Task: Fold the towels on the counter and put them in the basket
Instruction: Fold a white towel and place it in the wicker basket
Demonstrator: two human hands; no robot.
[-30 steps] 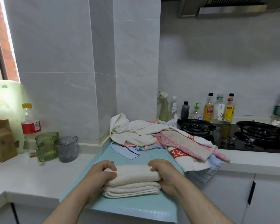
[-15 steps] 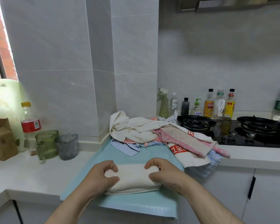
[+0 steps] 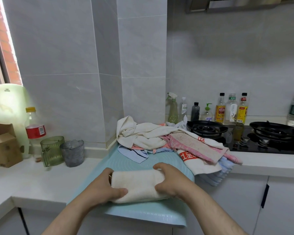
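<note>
Since a second ago your hands have closed the cream towel into one tight bundle; the loose layers that showed along its near edge are now pressed together. Your left hand grips the bundle's left end, thumb lying across the front face. Your right hand grips the right end, fingers curled over the far top edge. The two hands are apart, with the towel's width between them.

The bundle sits low in the centre of the frame, on a pale blue mat that overhangs the front edge of the counter. Just behind it, at the centre of the frame, lies the pile of unfolded towels. A pink towel is draped over a white towel with red print, and both spill off the mat's right side.

To the left on the counter a green glass jug and a grey cup stand side by side. Further left are a bottle with a red label and a cardboard box. At the right a black gas stove has a row of bottles along the wall behind it.
</note>
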